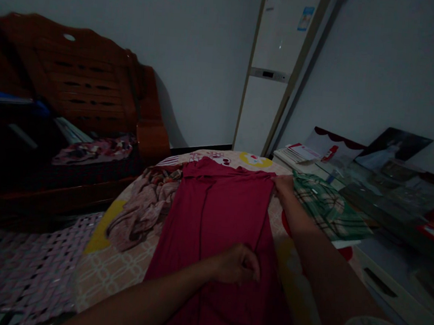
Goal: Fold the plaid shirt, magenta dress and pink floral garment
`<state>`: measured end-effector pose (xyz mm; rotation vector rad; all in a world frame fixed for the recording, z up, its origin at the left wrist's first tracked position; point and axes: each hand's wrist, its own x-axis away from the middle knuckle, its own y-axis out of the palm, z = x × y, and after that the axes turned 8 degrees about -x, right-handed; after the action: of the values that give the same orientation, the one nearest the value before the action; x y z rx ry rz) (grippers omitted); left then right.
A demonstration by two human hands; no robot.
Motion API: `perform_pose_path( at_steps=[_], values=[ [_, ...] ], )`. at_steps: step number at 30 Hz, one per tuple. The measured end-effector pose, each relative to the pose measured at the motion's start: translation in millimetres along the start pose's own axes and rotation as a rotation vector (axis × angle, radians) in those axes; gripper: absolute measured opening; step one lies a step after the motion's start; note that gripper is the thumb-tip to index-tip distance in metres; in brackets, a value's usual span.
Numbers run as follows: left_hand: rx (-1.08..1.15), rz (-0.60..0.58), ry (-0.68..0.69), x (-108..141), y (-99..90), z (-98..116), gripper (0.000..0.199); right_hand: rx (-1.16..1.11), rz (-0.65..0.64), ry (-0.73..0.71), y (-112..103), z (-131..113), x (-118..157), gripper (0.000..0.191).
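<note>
A long dark-pink garment (pixel 232 208) lies spread lengthwise over the round table, with fold lines running down it. My right hand (pixel 284 185) is closed on its far right corner. Nearer to me, my left hand (pixel 237 265) is over the right part of the garment, fingers curled inward. Whether cloth is pinched in those fingers is hidden. Left of the garment sits a crumpled pinkish-brown cloth (pixel 145 209). A folded green plaid cloth (pixel 325 205) lies just beyond my right forearm.
A patterned cover (pixel 109 269) drapes the table. A wooden bench (pixel 84 84) with clothes on it stands left, a woven seat (pixel 27 268) nearer. A tall white cabinet-like appliance (pixel 263 106) stands behind. At right, a glass-topped cabinet (pixel 395 209) carries papers and a picture.
</note>
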<state>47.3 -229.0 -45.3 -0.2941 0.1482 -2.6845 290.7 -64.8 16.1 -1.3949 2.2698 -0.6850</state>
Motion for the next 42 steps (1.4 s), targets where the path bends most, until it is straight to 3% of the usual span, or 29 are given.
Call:
perform_pose_path(
  at_steps=[4,10,14,18,22,27,30,37,40,42],
  values=[
    [0.109,-0.131,0.004,5,5.3,2,0.013,-0.133,0.056,-0.007,19,-32,-14,0.024],
    [0.123,-0.240,0.033,14,5.8,5,0.024,-0.216,-0.001,-0.013,70,-60,-13,0.011],
    [0.142,-0.400,0.015,15,-5.1,5,0.022,-0.235,-0.107,0.016,101,-61,-3,0.011],
    [0.179,-0.624,-0.060,16,-11.6,3,0.024,-0.306,-0.304,0.056,116,-60,11,0.012],
    [0.158,-0.860,-0.117,18,-13.8,7,0.027,-0.395,-0.401,0.061,103,-55,15,0.012],
    [0.165,-0.975,-0.110,21,-18.9,16,0.019,-0.433,-0.332,0.042,64,-34,14,0.015],
    [0.159,-1.016,-0.097,17,-20.2,10,0.021,-0.416,-0.343,0.044,48,-19,25,0.013],
    [0.277,-1.206,-0.018,-2,-14.8,-27,0.033,-0.311,-0.470,0.038,37,2,59,0.005],
    [0.243,-1.216,-0.019,-1,-18.4,-22,0.038,-0.206,-0.599,-0.016,35,8,70,0.004],
    [0.220,-1.216,-0.041,0,-22.3,-14,0.038,-0.156,-0.631,-0.126,36,11,76,0.004]
  ],
)
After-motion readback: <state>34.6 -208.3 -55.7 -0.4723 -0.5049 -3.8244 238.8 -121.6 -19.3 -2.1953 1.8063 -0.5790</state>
